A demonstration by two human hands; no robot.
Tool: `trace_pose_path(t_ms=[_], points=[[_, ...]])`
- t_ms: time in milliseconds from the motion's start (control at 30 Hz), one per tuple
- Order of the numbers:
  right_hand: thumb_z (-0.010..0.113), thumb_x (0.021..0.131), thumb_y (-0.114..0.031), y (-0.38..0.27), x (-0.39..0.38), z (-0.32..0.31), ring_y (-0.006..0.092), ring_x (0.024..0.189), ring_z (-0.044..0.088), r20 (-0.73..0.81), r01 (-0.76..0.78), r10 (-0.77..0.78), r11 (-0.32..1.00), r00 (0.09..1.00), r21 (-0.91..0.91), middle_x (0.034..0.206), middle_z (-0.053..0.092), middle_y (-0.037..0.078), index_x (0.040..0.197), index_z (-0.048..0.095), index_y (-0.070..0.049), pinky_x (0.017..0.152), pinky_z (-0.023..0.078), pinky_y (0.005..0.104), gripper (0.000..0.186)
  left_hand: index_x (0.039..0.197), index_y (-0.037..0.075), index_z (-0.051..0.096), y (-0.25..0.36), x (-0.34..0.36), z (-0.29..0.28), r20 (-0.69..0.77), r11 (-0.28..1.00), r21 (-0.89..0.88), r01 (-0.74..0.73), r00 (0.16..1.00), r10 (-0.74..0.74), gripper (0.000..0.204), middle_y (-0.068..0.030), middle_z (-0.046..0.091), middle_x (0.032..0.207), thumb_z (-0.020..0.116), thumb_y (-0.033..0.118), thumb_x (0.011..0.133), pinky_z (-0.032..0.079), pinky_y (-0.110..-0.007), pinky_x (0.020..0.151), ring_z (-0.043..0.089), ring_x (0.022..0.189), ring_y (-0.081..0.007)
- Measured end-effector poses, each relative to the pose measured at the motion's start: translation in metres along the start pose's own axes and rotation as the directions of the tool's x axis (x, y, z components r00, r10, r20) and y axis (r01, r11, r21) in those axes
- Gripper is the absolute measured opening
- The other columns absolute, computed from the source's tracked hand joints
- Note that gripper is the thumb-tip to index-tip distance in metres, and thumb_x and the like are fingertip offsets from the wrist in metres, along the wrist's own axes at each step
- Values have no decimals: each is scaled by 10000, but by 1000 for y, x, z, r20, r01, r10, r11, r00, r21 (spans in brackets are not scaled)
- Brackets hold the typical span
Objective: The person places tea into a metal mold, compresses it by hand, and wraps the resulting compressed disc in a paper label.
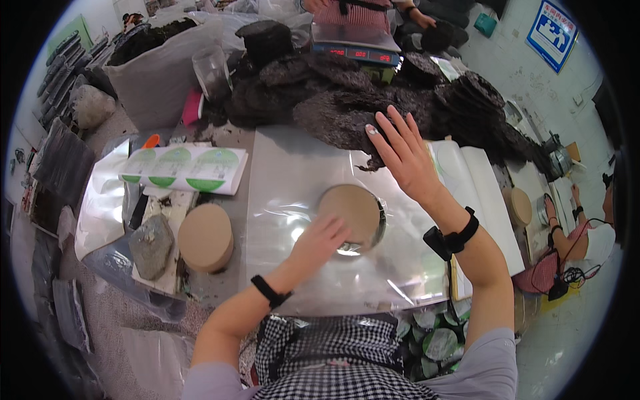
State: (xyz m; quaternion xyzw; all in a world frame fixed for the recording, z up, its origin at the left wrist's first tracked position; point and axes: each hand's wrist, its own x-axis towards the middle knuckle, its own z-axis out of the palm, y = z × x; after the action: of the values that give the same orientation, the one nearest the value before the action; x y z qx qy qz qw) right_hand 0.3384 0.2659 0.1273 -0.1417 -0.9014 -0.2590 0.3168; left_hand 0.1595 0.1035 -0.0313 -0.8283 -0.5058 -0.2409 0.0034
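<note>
Near the middle of the shiny metal sheet (pixel 287 173) lies a round brown disc (pixel 357 207), with the rim of a round metal mould showing along its right and lower edges. My left hand (pixel 320 240) is at the disc's lower left edge, its fingers smeared by motion. My right hand (pixel 405 152) reaches forward with fingers spread, at the near edge of a dark, rough, dried seaweed-like slab (pixel 337 120). Its fingertips overlap the dark pile; whether they press on it cannot be made out. Nothing shows gripped in that hand.
On the left stand a second brown round block (pixel 205 238), a grey stone (pixel 151 247) and green-white label sheets (pixel 187 169). A digital scale (pixel 355 48) stands beyond the dark pile. White sheets (pixel 477 207) lie at right. Green-lidded packs (pixel 440 343) sit below. Other people work nearby.
</note>
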Motion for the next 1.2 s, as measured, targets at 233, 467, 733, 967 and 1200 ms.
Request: trace_pose_path(t_ms=[233,467,733,967,1200], points=[[549,805,-1,-82,-115,-24,401,1367,371,215,-129,82,968,973,214,1414,451,192,1360,479,-34,1123,288,569,560,1171,56,637,4,-10,-17,-3,904,-271,330,939,-343,420,-153,641,1164,509,-5,776,516,-374,875,638,1003,-325],[610,779,-47,-123,-149,-10,353,1377,369,531,-357,50,792,846,494,1451,416,191,1374,454,-26,1150,263,540,615,1303,52,536,-12,10,-50,-185,935,-263,239,938,-292,518,-157,582,1263,674,120,808,499,-396,903,602,1056,-351],[740,771,-175,-63,-107,-9,390,1395,317,698,-548,65,672,713,498,1510,280,278,1402,361,67,1133,333,423,775,1413,-93,306,-21,55,-26,373,973,5,229,903,-215,1059,-208,507,1201,872,312,615,509,-402,864,581,1046,-366],[830,670,-358,-60,-109,38,436,1308,414,825,-493,-80,767,560,410,1420,311,402,1328,360,194,1058,416,403,978,1294,-215,348,-26,76,-7,605,980,101,169,772,-195,1050,-270,517,1073,897,321,577,549,-385,729,642,847,-369],[764,708,-285,-82,-111,68,452,1244,482,890,-281,-124,922,439,267,1280,491,367,1201,514,190,1037,417,441,730,1239,-224,379,-31,75,36,661,972,175,158,712,-235,973,-266,533,1021,894,271,577,557,-378,681,655,821,-361]])
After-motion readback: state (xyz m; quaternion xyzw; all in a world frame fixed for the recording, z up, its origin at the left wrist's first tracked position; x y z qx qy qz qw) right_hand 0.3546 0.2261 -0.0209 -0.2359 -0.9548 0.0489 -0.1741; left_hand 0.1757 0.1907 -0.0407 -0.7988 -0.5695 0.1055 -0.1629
